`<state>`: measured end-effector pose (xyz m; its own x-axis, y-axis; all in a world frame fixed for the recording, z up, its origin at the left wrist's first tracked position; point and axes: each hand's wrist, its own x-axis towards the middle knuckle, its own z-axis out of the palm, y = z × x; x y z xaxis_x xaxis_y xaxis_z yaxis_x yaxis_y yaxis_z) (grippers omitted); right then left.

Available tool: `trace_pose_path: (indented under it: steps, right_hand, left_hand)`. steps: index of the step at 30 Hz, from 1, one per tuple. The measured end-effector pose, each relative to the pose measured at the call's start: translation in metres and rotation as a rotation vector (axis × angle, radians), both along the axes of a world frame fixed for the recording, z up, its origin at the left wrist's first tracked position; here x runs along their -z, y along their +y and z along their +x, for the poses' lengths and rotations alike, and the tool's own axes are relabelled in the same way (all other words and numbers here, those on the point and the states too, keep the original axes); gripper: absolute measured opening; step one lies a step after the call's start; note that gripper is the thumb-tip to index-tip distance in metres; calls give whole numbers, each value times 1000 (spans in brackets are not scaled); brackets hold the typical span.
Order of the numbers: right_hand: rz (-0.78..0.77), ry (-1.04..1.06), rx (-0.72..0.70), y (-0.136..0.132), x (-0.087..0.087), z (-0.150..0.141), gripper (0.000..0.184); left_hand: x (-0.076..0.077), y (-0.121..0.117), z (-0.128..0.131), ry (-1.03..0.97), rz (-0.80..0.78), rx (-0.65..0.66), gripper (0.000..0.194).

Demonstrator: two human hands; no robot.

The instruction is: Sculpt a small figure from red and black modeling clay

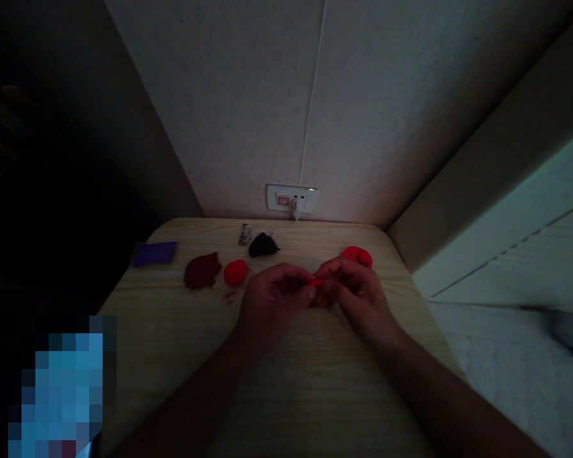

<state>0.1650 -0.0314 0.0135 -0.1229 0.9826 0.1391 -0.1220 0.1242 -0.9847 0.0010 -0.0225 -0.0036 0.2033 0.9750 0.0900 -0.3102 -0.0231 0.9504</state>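
Between the fingertips of both hands is a small piece of bright red modelling clay [317, 282]. My left hand [275, 298] pinches it from the left, and my right hand [358, 296] pinches it from the right, both just above the table. Some darker red shows under the fingers, too dim to make out. Left of my left hand lies a red clay ball [235, 272], beside a flat dark red clay lump [202, 271]. A black clay lump [263, 245] sits farther back. Partly behind my right hand is a round red clay piece with dark marks [358, 256].
The pale wooden table [286, 388] has rounded back corners and stands against the wall. A purple packet [155, 253] lies at its left edge. Black smears [245, 235] mark the back. A wall socket [291, 199] holds a plug. The room is dim.
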Motion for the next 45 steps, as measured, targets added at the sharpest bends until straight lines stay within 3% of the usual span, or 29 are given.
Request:
trace_pose_path:
  steps: [4, 14, 23, 30, 37, 45]
  right_hand:
    - [114, -41, 16, -3, 0, -1, 23]
    - [376, -323, 70, -3, 8, 5, 8]
    - [455, -363, 116, -6, 6, 4, 14]
    - [511, -420, 99, -4, 5, 6, 8]
    - [331, -271, 88, -4, 10, 6, 8]
    - [258, -198, 76, -4, 5, 3, 10]
  left_hand:
    - [1, 1, -1, 23, 6, -19, 13]
    - [0, 1, 0, -15, -1, -13, 10]
    - [0, 1, -1, 10, -23, -25, 12]
    - [-3, 2, -1, -36, -35, -13, 13]
    - [-1, 0, -4, 18, 39, -31, 7]
    - [-1, -2, -2, 95, 78, -65, 8]
